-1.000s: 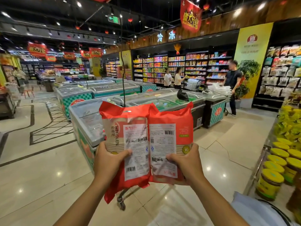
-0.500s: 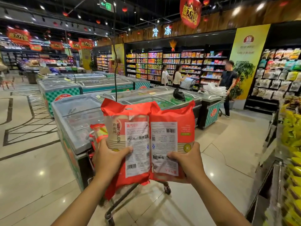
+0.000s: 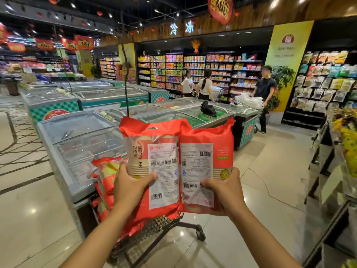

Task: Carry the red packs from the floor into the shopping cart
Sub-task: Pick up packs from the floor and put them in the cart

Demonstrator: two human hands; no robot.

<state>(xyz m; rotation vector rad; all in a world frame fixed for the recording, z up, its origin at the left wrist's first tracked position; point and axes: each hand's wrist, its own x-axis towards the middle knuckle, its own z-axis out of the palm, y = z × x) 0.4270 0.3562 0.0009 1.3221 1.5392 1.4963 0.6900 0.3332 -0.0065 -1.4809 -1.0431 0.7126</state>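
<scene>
Currently held up: two red plastic packs with white printed back labels, side by side and touching along their inner edges, raised in front of the camera above the cart.
Left hand: closed around the lower part of the left red plastic pack, thumb lying across its front, fingers hidden behind it.
Right hand: closed around the lower part of the right red plastic pack, thumb pressed on the white label, fingers hidden behind.
Left pack: hangs lower than the right one; its bottom edge reaches down to the basket rim. The word WEFOLEN runs vertically on it beside a barcode label.
Right pack: upright, with a barcode near the top of its label and a round gold mark at its lower right corner.
Shopping cart: dark wire-mesh shopping cart stands directly below the hands, one black wheel showing on the tiled floor.
Already in the cart: more red packs, standing at the left side of the basket, partly hidden by the left forearm.
Beside the cart: a glass-topped chest freezer, just to the left, touching or nearly so; I cannot tell which.
Background: three shoppers stand well away by stocked shelves; their own cart is partly hidden.
Right edge: shelving with yellow goods.
</scene>
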